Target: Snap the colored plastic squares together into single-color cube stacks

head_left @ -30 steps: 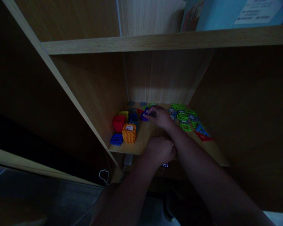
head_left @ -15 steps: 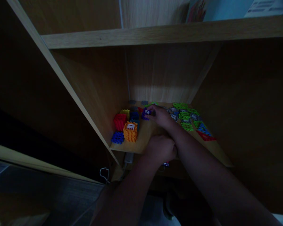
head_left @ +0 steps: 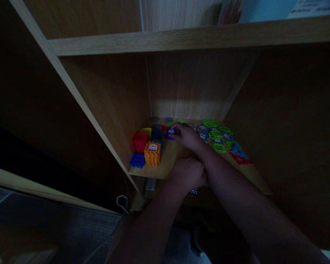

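My right hand (head_left: 187, 136) reaches into a low wooden shelf compartment and pinches a small purple plastic block (head_left: 169, 133). My left hand (head_left: 189, 173) rests as a closed fist at the shelf's front edge (head_left: 154, 174), against my right forearm; what it holds, if anything, is hidden. Left of the purple block stand built cubes: a red one (head_left: 139, 142), an orange one (head_left: 152, 153), a yellow one (head_left: 146, 131) and a dark blue one (head_left: 156, 135). A flat blue piece (head_left: 136, 160) lies by the edge.
Several loose green, grey, blue and red flat pieces (head_left: 219, 138) are scattered on the right of the shelf board. A slanted wooden side panel (head_left: 99, 110) closes the left. An upper shelf (head_left: 181, 36) runs overhead. A white cable (head_left: 122, 202) hangs below.
My right hand has shifted the purple block very slightly; the view has drifted a little. My left fist has stayed in place.
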Demonstrator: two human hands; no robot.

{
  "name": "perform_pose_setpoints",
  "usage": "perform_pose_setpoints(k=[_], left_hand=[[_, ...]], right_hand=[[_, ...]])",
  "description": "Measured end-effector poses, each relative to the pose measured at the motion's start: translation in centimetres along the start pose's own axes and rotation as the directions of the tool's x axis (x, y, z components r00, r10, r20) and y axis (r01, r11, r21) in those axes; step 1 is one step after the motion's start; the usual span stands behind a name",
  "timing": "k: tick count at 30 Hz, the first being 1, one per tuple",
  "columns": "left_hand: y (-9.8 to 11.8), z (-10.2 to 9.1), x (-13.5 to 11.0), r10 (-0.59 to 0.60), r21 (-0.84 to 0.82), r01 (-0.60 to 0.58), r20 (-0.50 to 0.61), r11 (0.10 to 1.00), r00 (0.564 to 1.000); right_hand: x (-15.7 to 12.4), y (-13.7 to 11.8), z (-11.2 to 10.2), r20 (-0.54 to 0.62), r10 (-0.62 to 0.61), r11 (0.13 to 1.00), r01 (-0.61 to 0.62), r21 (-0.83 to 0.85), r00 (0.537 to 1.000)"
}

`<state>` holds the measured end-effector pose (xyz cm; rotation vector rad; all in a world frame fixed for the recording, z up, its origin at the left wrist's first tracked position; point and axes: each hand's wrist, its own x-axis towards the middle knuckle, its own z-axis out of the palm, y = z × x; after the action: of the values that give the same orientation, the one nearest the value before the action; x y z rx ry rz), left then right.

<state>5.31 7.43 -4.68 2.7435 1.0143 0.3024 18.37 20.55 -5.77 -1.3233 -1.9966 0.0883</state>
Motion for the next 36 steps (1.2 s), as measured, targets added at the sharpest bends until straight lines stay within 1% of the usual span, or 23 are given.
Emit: perform_pose_setpoints(k=[5,8,13,21,24,25,27,29,30,31,33,36], left_hand=[[0.0,0.0,0.1,0.000,-0.021,0.000,0.011,1.000,1.000],[0.0,0.0,0.1,-0.001,-0.019,0.002,0.024,1.000,1.000],[0.0,0.2,0.1,0.007,-0.003,-0.007,-0.013,1.000,1.000],[-0.1,0.3,0.1,-0.003,-0.001,0.003,-0.007,1.000,1.000],[-0.1,0.3,0.0,0.009,0.000,-0.009,-0.010,1.000,1.000],[-0.1,0.2,0.0,0.015,0.002,-0.015,-0.013,1.000,1.000],[0.0,0.2,0.0,0.030,0.006,-0.029,-0.020,1.000,0.999],[0.0,0.2,0.0,0.046,0.008,-0.045,-0.032,0.999,0.998],[0.0,0.2,0.1,0.049,0.007,-0.049,-0.044,0.999,0.998],[0.0,0.2,0.1,0.044,0.005,-0.044,-0.064,0.999,0.997],[0.0,0.4,0.1,0.018,-0.001,-0.018,-0.133,1.000,0.991],[-0.1,0.6,-0.1,0.002,0.002,-0.002,-0.235,1.000,0.972]], right_hand=[[-0.1,0.2,0.0,0.026,-0.002,1.000,0.002,-0.016,1.000],[-0.2,0.3,0.0,0.050,-0.002,1.000,0.002,0.016,0.999],[-0.4,0.6,0.2,0.077,0.030,0.998,-0.035,0.060,0.997],[-0.5,1.2,0.6,0.066,0.020,0.992,-0.028,0.126,0.998],[-0.5,1.0,0.3,0.057,0.035,0.990,-0.042,0.131,0.998],[-0.5,1.0,0.0,0.033,0.046,0.990,-0.049,0.130,0.998],[-0.4,0.9,-0.9,-0.060,0.072,0.990,-0.064,0.127,0.996],[-0.4,0.9,-2.3,-0.188,0.103,0.990,-0.081,0.118,0.977],[-0.5,0.9,-3.0,-0.255,0.118,0.990,-0.093,0.107,0.960],[-0.6,0.9,-3.7,-0.323,0.134,0.990,-0.110,0.091,0.937],[-0.9,0.9,-4.8,-0.448,0.172,0.985,-0.158,0.070,0.877],[-1.3,0.8,-5.5,-0.579,0.248,0.968,-0.223,0.115,0.777]])
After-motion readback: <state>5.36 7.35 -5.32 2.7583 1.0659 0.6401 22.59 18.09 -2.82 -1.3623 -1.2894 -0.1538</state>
